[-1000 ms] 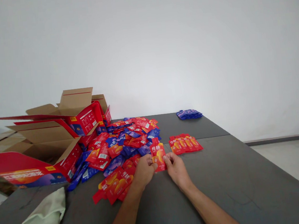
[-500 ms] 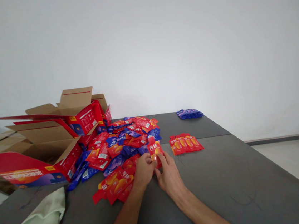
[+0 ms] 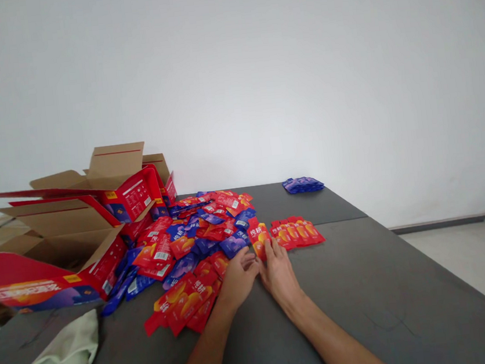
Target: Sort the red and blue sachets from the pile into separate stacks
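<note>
My right hand (image 3: 278,271) has its fingers on the lower part of a red pouch (image 3: 258,236) printed with orange fruit and white characters. That pouch stands just left of a row of overlapping red pouches (image 3: 303,233), close to its left end. Beside it, my left hand (image 3: 239,277) is loosely curled, thumb apart from the fingers, with nothing visible in it. Left of that hand, several red pouches (image 3: 186,302) lie fanned at the near edge of a mixed heap of red and blue pouches (image 3: 204,227).
Open red cartons (image 3: 29,276) with brown flaps stand at the left. A pale green cloth (image 3: 57,361) lies crumpled at the front left of the dark table (image 3: 359,285). Several blue pouches (image 3: 303,185) are stacked by the far right edge, near the white wall.
My right hand has moved the red pouch right, towards the row of red pouches. My left hand has come away from the pouch. The view has shifted slightly.
</note>
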The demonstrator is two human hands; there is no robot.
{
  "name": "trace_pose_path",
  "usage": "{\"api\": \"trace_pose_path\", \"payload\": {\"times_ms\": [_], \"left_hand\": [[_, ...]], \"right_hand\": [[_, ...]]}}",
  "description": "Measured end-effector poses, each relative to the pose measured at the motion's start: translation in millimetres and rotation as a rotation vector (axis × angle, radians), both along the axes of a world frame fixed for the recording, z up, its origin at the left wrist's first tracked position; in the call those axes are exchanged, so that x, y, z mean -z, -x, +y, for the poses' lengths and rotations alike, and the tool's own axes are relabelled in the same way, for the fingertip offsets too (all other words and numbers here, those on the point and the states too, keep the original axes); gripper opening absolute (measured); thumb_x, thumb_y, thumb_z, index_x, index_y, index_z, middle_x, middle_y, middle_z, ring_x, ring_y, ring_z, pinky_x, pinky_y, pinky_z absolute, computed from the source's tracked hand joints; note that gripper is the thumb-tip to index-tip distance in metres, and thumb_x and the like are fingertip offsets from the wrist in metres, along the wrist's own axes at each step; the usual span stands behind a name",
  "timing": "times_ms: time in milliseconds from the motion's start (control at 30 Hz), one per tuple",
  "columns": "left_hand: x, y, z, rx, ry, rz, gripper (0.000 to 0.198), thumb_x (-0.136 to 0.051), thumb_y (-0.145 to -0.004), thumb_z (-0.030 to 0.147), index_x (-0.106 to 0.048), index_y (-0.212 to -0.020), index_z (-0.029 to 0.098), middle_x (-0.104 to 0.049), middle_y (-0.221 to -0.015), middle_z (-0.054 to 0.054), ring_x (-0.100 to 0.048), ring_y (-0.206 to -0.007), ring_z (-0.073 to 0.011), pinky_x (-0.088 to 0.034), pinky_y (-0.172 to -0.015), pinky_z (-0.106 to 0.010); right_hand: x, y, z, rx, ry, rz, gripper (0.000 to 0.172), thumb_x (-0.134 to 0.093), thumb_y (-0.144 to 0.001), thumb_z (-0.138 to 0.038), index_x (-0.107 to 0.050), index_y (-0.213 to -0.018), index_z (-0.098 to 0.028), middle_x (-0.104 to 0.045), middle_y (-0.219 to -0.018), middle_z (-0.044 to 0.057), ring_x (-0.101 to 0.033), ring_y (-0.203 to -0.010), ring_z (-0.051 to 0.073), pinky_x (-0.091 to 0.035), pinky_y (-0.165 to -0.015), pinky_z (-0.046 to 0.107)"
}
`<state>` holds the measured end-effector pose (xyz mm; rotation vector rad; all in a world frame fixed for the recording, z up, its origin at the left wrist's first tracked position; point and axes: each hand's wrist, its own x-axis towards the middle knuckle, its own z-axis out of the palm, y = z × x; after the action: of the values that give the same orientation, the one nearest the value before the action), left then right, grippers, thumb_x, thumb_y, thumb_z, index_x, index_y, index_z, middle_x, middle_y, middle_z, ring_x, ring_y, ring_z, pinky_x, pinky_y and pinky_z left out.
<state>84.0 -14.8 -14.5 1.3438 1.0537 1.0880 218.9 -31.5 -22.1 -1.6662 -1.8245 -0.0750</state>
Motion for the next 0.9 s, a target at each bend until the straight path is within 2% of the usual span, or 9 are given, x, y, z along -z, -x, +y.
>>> {"api": "trace_pose_path", "payload": {"times_ms": [167, 300, 567, 700, 900], "left_hand": [[-3.2, 0.7, -1.4, -0.035, 0.013, 0.041, 0.057, -0.068, -0.077, 0.022, -0.051, -0.130, 0.009, -0.064, -0.123, -0.020, -0.066, -0.106, -0.0236, -0.051, -0.096, -0.037], [-10.7, 2.7, -3.4, -0.039, -0.012, 0.080, 0.049, -0.067, -0.078, 0.023, -0.057, -0.123, 0.008, -0.065, -0.120, -0.021, -0.067, -0.105, -0.0244, -0.052, -0.095, -0.038], [-11.3, 7.1, -5.2, -0.018, -0.139, 0.262, 0.037, -0.058, -0.082, 0.024, -0.063, -0.117, 0.011, -0.068, -0.119, -0.015, -0.067, -0.105, -0.0208, -0.052, -0.094, -0.033], [-14.3, 9.2, -7.1, -0.046, -0.188, 0.413, 0.037, -0.055, -0.083, 0.023, -0.063, -0.117, 0.011, -0.069, -0.116, -0.014, -0.067, -0.103, -0.0195, -0.051, -0.093, -0.031], [-14.1, 9.6, -10.0, -0.051, -0.294, 0.626, 0.036, -0.053, -0.084, 0.021, -0.064, -0.117, 0.013, -0.068, -0.117, -0.012, -0.065, -0.105, -0.0210, -0.047, -0.097, -0.033]], "right_hand": [[4.5, -17.1, 15.8, 0.132, 0.039, -0.122, 0.049, -0.044, -0.092, -0.023, -0.048, -0.135, 0.001, -0.050, -0.136, 0.027, -0.043, -0.130, 0.034, -0.033, -0.108, 0.046], [9.1, -22.6, 20.4, 0.177, 0.123, -0.217, 0.048, -0.042, -0.093, -0.023, -0.050, -0.132, 0.004, -0.051, -0.135, 0.028, -0.041, -0.130, 0.035, -0.030, -0.107, 0.045], [10.1, -27.5, 16.9, 0.295, 0.129, -0.202, 0.046, -0.042, -0.095, -0.041, -0.056, -0.131, -0.015, -0.050, -0.140, 0.017, -0.031, -0.133, 0.037, -0.027, -0.104, 0.048], [9.8, -25.6, 16.3, 0.320, 0.172, -0.192, 0.050, -0.035, -0.097, -0.044, -0.052, -0.137, -0.018, -0.048, -0.142, 0.016, -0.031, -0.133, 0.036, -0.024, -0.104, 0.050], [11.0, -22.4, 15.5, 0.328, 0.200, -0.187, 0.053, -0.033, -0.097, -0.044, -0.047, -0.141, -0.019, -0.042, -0.147, 0.017, -0.029, -0.135, 0.037, -0.023, -0.102, 0.053]]}}
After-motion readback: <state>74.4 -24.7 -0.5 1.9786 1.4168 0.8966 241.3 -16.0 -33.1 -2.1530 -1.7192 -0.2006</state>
